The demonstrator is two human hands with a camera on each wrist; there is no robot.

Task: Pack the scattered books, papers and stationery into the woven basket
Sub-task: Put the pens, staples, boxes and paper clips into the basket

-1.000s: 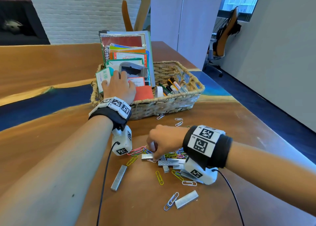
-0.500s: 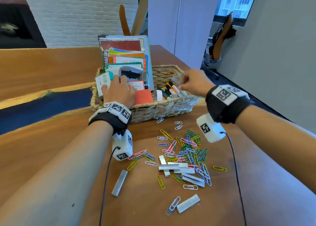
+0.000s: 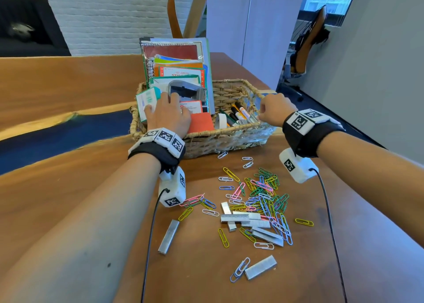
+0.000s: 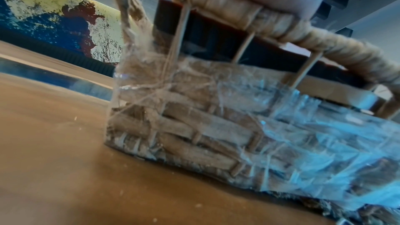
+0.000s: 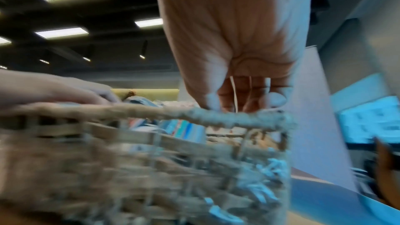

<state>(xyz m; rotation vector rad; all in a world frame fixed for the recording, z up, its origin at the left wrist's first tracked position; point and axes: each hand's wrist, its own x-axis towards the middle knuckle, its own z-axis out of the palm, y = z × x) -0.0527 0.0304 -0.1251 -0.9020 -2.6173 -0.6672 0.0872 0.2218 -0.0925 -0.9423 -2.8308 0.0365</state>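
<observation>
The woven basket (image 3: 229, 131) stands at the table's far middle, with books and notebooks (image 3: 179, 61) upright in its left half and markers (image 3: 239, 112) in its right. My left hand (image 3: 165, 110) lies flat on a white-teal box (image 3: 146, 100) and a grey stapler (image 3: 185, 91) inside it. The left wrist view shows only the basket wall (image 4: 194, 126). My right hand (image 3: 273, 112) hovers at the basket's right rim (image 5: 151, 110), fingers curled round a thin white paper clip (image 5: 233, 91). Coloured paper clips (image 3: 263, 199) and staple strips (image 3: 243, 220) lie scattered on the wood nearer to me.
Single staple strips lie apart at the near left (image 3: 168, 236) and the near middle (image 3: 260, 267). A blue resin band (image 3: 57, 137) crosses the table on the left. The table edge runs close on the right, with a chair (image 3: 307, 41) beyond it.
My right hand left the pile of clips and staples, rose to the basket's right end, then drew back slightly to its rim. My left hand stayed on the box in the basket.
</observation>
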